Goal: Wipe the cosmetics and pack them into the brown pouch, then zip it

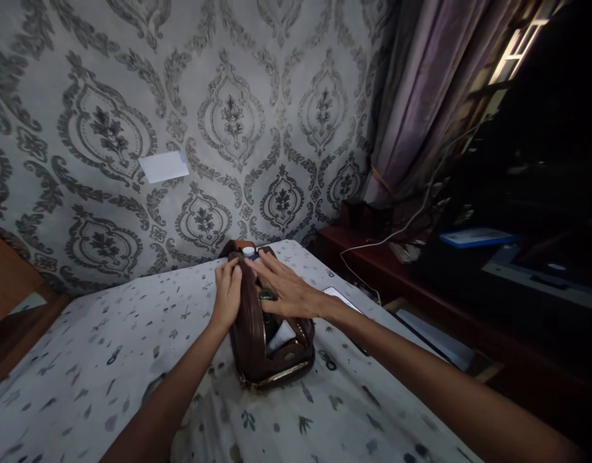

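A brown leather toiletry bag (pixel 248 347) lies on the bed with its gold zipper undone. My left hand (pixel 227 292) grips the left edge of its opening, the fingers bent over the rim. Across the opening, my right hand (pixel 289 289) is spread with fingers stretched out, over or touching the contents. A white tube (pixel 282 335) shows inside near the front. The white cap (pixel 248 251) of a container sticks up at the far end. A dark green item (pixel 267 296) is partly hidden beneath my right hand.
The bed has a white patterned sheet (pixel 132 341). A phone (pixel 342 297) lies right of the bag, partly behind my right forearm. A dark red table (pixel 344 239) with a white cable (pixel 397 231) stands at right. A wooden panel (pixel 11 276) is at left, wallpaper behind.
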{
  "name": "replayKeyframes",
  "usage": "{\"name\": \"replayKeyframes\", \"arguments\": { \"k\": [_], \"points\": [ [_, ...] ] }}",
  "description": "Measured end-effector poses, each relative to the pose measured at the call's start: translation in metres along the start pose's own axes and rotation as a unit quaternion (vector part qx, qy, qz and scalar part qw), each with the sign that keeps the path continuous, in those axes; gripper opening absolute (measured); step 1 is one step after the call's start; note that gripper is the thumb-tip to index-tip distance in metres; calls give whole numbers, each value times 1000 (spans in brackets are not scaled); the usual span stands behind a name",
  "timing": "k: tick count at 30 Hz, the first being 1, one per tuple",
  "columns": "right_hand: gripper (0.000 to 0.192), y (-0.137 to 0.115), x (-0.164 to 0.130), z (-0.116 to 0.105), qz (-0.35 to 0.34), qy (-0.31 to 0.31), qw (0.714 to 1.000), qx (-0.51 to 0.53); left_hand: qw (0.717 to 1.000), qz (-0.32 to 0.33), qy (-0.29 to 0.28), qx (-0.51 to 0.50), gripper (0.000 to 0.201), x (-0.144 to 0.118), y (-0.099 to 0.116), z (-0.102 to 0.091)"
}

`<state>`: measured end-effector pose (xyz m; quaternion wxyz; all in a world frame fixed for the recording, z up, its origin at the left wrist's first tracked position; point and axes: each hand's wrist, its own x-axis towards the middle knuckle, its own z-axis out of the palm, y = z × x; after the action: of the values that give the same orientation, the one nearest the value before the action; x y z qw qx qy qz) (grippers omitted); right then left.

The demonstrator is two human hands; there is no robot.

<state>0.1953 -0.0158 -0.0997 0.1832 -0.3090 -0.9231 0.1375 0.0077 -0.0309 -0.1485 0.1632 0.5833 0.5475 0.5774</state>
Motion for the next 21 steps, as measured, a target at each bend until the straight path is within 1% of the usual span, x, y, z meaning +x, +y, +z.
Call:
{"name": "replayKeyframes", "arguments": {
  "k": [3, 5, 8, 10, 12, 15, 18, 21],
  "points": [
    [75, -1, 0, -4, -29, -29, 999, 2, 1000, -20, 8, -4, 23, 28, -12, 4],
    [64, -4, 0, -6, -25, -35, 999, 0, 999, -41, 17, -6, 20, 47, -20, 8],
    [59, -9, -1, -8, -13, -29, 1000, 2, 996, -81, 42, 0, 22, 73, -31, 15],
    [59, -11, -2, -8, -15, -27, 1000, 3, 993, -112, 40, 0, 22, 89, -36, 19],
    [59, -11, -2, -8, -15, -26, 1000, 3, 991, -136, 20, -4, 21, 102, -37, 21],
    [59, -10, -3, -7, -13, -23, 1000, -1, 989, -147, -23, -6, 19, 117, -36, 21],
    [60, -9, -3, -6, -16, -19, 1000, -2, 987, -145, -69, -1, 17, 126, -32, 16],
    [62, -10, -3, -7, -15, -14, 1000, -2, 985, -138, -103, 5, 18, 128, -29, 9]
  ]
}}
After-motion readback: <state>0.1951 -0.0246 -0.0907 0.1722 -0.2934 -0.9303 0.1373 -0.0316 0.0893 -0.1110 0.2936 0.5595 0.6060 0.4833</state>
